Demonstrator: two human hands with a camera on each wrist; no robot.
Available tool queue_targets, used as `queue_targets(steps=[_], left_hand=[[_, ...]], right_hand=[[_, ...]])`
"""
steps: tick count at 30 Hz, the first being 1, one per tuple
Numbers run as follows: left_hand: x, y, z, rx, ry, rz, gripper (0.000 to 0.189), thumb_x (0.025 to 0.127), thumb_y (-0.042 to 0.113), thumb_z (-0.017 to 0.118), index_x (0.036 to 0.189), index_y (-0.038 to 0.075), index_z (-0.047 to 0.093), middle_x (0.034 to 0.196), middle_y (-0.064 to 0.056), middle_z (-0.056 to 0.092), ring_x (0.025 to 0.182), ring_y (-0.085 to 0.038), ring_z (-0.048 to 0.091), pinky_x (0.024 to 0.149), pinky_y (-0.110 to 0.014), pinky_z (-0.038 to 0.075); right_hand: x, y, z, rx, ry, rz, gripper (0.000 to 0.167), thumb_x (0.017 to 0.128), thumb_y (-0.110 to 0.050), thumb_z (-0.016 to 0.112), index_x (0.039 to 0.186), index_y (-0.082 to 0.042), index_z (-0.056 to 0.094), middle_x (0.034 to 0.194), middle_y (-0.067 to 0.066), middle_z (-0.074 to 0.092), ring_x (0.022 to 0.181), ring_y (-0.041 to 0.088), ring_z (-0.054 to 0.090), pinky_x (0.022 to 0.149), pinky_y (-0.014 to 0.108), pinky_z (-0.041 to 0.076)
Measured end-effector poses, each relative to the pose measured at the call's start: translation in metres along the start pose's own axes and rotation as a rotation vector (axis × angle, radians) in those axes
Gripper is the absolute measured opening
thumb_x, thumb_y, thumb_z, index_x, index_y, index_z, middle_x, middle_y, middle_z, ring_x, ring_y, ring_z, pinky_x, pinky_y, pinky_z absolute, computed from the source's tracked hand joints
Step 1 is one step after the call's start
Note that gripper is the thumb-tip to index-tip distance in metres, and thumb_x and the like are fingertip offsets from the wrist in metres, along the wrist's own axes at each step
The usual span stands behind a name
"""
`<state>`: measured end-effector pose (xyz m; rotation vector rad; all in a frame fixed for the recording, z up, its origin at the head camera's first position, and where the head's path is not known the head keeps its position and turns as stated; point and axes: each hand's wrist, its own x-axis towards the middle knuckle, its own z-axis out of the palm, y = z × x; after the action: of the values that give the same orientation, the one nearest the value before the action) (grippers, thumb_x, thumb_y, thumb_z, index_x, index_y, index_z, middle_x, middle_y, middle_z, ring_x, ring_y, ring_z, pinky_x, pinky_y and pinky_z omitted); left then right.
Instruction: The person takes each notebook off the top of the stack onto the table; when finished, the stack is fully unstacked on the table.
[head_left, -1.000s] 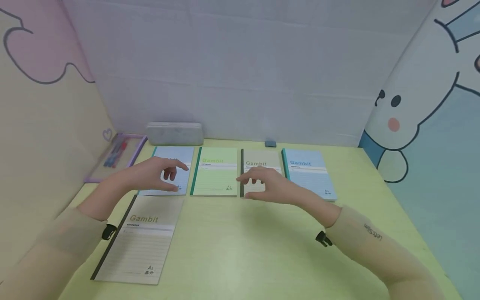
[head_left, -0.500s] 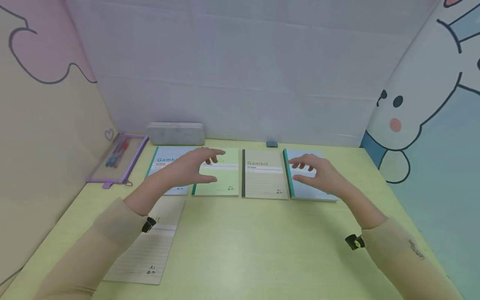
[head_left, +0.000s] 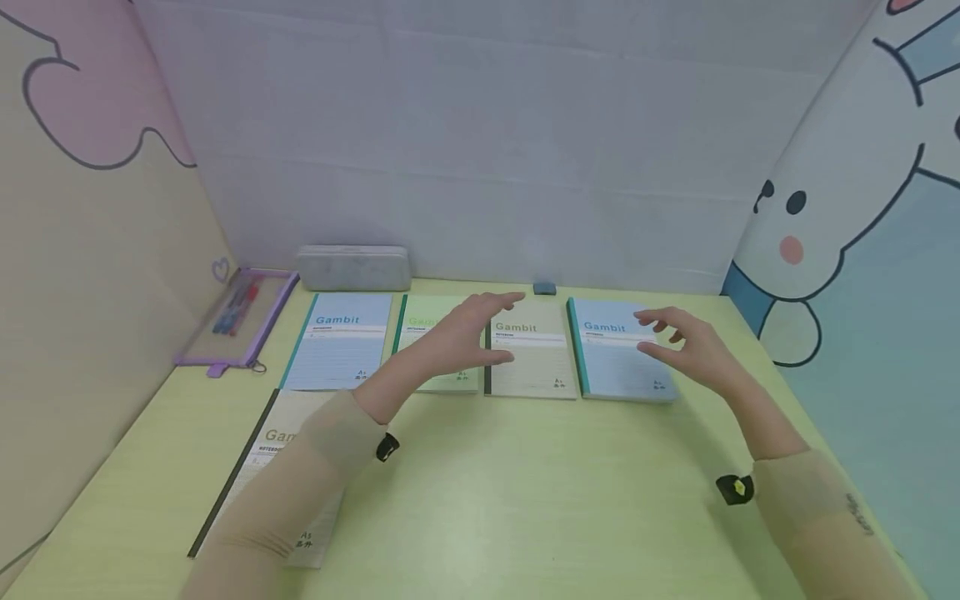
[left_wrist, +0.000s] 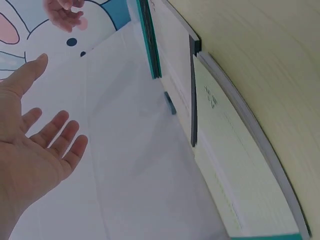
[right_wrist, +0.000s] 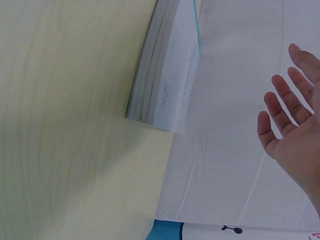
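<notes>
My left hand [head_left: 467, 340] hovers between the green notebook [head_left: 422, 313] and the beige notebook [head_left: 540, 367], fingers apart and holding nothing. Further right, my right hand [head_left: 693, 348] hangs over the right edge of a blue notebook [head_left: 615, 367] with a teal spine, also holding nothing. In the right wrist view, several layers show at the edge of this blue stack [right_wrist: 155, 75]. Another blue notebook [head_left: 337, 358] lies at the left end of the row. Nearer to me, my left sleeve partly covers a second beige notebook [head_left: 255, 462].
A purple-edged clear pouch [head_left: 262, 337] with pens lies at the back left. Beside it stands a grey pencil case [head_left: 354, 268]. A small dark blue block [head_left: 544, 288] sits behind the row, near the back wall [head_left: 480, 167]. Walls also flank the yellow table [head_left: 480, 492].
Both hands have moved right over the row: the left from the left blue notebook to between green and beige, the right from the beige notebook to the right blue one. The notebooks have stayed put.
</notes>
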<state>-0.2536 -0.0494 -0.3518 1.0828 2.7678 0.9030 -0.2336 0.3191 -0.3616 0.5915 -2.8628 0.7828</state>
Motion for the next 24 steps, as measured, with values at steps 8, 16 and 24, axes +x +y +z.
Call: queue_targets(steps=[8,16,24], left_hand=[[0.031,0.008,0.026,-0.12,0.015,-0.052,0.089,0.081,0.035,0.074,0.151,0.024,0.021,0.152,-0.001,0.029,0.141,-0.022,0.024,0.113,-0.042,0.026],[0.056,0.014,0.061,-0.153,0.011,-0.089,0.094,0.079,0.037,0.076,0.152,0.021,0.019,0.155,0.001,0.025,0.142,-0.021,0.023,0.114,-0.04,0.023],[0.081,0.019,0.095,-0.078,-0.062,-0.103,0.099,0.077,0.035,0.078,0.152,0.02,0.016,0.155,0.0,0.024,0.142,-0.02,0.023,0.115,-0.036,0.022]], right_hand=[[0.002,0.03,0.003,0.051,-0.025,0.108,0.057,0.09,-0.028,0.065,0.137,-0.004,0.045,0.135,0.019,0.047,0.116,0.037,0.048,0.09,0.055,0.044],[0.006,0.058,0.009,0.123,-0.13,0.228,0.07,0.091,-0.036,0.063,0.146,-0.005,0.032,0.148,0.024,0.03,0.129,0.044,0.035,0.099,0.058,0.037],[0.012,0.082,0.024,0.171,-0.267,0.303,0.085,0.087,-0.044,0.064,0.15,-0.007,0.021,0.152,0.027,0.017,0.134,0.05,0.023,0.104,0.064,0.025]])
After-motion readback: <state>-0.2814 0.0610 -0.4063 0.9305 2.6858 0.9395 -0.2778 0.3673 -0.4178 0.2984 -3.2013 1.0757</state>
